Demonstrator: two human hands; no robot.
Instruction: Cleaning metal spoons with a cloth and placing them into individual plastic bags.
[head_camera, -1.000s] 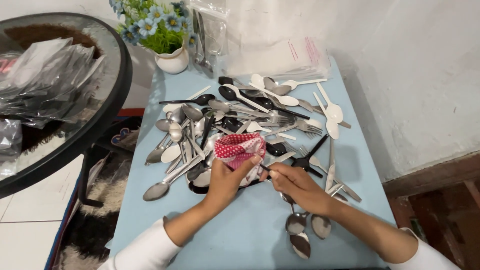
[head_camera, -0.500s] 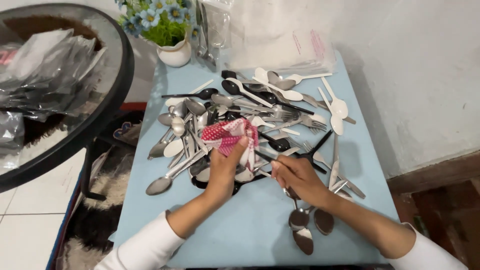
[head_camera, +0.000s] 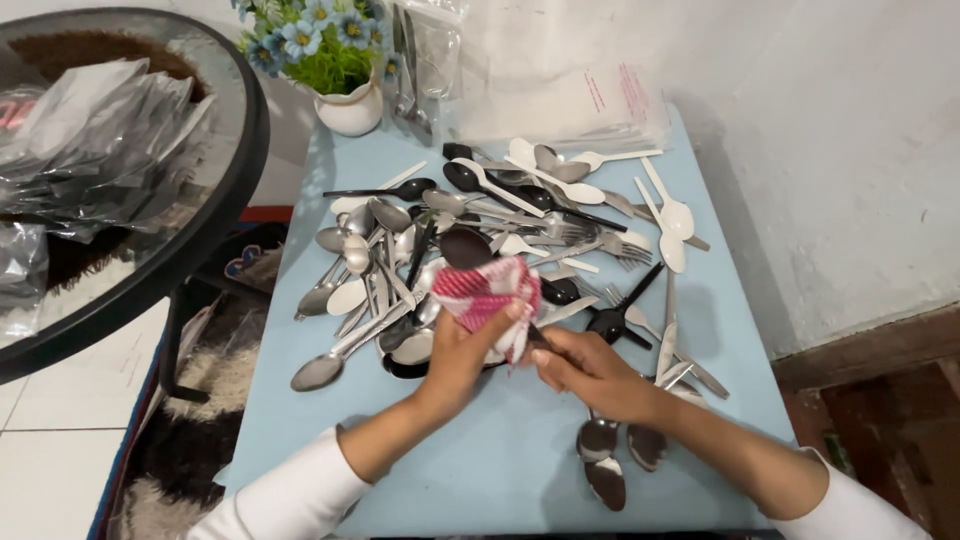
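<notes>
Cloth (head_camera: 487, 293) moved down the spoon (head_camera: 466, 246)

Two bare hands, left (head_camera: 462, 352) and right (head_camera: 588, 368), forearms uncovered, white sleeves pushed up near the elbows.

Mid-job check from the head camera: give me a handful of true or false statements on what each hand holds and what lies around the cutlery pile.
1. The left hand grips a red-and-white cloth. True.
2. A dark spoon sticks out above that cloth. True.
3. The right hand lies flat and empty on the table. False: it pinches the spoon's handle beside the cloth.
4. The cutlery pile sits on the round glass table. False: it lies on the light blue table.
5. A white flower pot stands at the blue table's far edge. True.
</notes>
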